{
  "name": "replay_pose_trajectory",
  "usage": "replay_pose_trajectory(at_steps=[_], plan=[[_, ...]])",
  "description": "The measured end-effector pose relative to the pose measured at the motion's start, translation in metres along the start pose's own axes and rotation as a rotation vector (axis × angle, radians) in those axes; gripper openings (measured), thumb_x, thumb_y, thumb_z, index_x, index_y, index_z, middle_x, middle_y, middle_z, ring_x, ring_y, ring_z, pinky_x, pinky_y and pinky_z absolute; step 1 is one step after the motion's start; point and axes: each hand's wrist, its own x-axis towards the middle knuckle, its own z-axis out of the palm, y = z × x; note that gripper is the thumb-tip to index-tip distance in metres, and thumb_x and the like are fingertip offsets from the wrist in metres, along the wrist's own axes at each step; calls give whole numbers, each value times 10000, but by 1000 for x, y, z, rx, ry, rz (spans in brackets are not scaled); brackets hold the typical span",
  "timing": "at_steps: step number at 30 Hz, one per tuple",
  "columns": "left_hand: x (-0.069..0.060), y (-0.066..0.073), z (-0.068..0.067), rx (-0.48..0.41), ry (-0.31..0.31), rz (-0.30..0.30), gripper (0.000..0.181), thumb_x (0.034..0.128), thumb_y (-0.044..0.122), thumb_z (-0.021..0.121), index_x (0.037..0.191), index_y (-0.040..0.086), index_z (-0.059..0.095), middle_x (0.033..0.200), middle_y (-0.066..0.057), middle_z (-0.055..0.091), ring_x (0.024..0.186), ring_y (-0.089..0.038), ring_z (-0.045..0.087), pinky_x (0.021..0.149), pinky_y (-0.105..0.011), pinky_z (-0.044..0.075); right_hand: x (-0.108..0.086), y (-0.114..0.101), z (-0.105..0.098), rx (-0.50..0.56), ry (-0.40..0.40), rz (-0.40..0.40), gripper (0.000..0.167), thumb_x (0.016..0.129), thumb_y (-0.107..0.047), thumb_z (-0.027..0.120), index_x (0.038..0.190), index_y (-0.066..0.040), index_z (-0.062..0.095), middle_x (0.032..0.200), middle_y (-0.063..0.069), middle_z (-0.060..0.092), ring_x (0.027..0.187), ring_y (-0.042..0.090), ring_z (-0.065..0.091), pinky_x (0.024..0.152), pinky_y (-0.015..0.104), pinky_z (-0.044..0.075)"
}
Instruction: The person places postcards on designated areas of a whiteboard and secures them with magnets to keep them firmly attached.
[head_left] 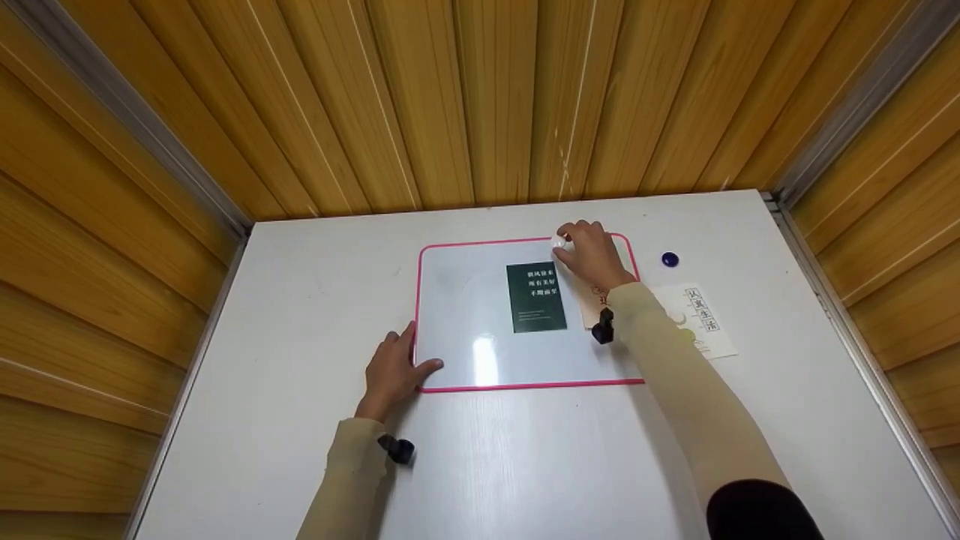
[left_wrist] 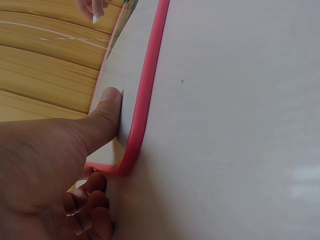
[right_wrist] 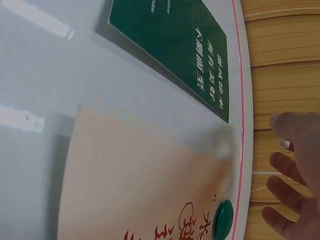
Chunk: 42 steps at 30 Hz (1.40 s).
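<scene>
A small whiteboard (head_left: 457,300) with a pink rim lies on the table. My left hand (head_left: 394,373) holds its near left corner, the thumb over the board's face and the fingers curled beside the edge, as the left wrist view shows. Above the board's far edge, my right hand (head_left: 595,255) pinches a white round magnet (head_left: 558,241) between thumb and fingers. A dark green card (head_left: 535,298) with white writing is on the board. To its right is a peach card (right_wrist: 130,175) with red writing, a green round magnet (right_wrist: 223,220) at its top; my right arm partly covers this card.
Right of the board, a dark blue round magnet (head_left: 670,259) lies on the white table (head_left: 300,315). Nearer, a white card (head_left: 712,341) with writing and a green drawing is partly behind the right sleeve. Wood-patterned walls (head_left: 495,105) enclose the table's back and sides.
</scene>
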Motion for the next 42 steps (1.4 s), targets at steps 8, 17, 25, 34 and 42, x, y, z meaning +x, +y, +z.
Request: replay_pose_trajectory(at_steps=[8, 17, 25, 34, 42], plan=[[0, 0, 0, 4, 8, 4, 960, 830, 443, 849, 1587, 81, 384, 1141, -170, 597, 957, -282, 546, 896, -493, 503, 4, -11, 6, 13, -46, 7, 345, 971, -250, 731, 1272, -89, 678, 1187, 121, 651, 1067, 308, 522, 993, 467, 464], [2, 0, -2, -3, 14, 17, 954, 828, 443, 850, 1574, 54, 400, 1030, -131, 563, 868, -248, 501, 798, -456, 477, 7, -17, 13, -20, -48, -35, 342, 970, -261, 727, 1254, -75, 689, 1176, 136, 659, 1044, 320, 527, 944, 467, 455], [2, -1, -1, 2, 23, 24, 951, 826, 451, 851, 1574, 64, 407, 1032, -127, 566, 870, -249, 508, 815, -465, 491, 8, -21, 20, -22, -76, -35, 365, 980, -266, 718, 1286, -70, 676, 1215, 149, 646, 1055, 323, 518, 971, 468, 441], [1, 0, 1, -1, 22, 14, 950, 827, 439, 853, 1578, 72, 400, 1004, -109, 558, 854, -240, 498, 781, -447, 471, 9, -27, 27, -47, -113, -36, 371, 980, -265, 720, 1303, -86, 687, 1207, 142, 646, 1072, 325, 525, 989, 487, 433], [0, 1, 0, -19, 15, -4, 950, 824, 430, 857, 1581, 84, 400, 1014, -106, 555, 878, -244, 495, 806, -442, 465, 11, -31, 33, -48, -148, -19, 352, 977, -259, 725, 1294, -110, 697, 1219, 129, 633, 1094, 321, 504, 1011, 503, 422]])
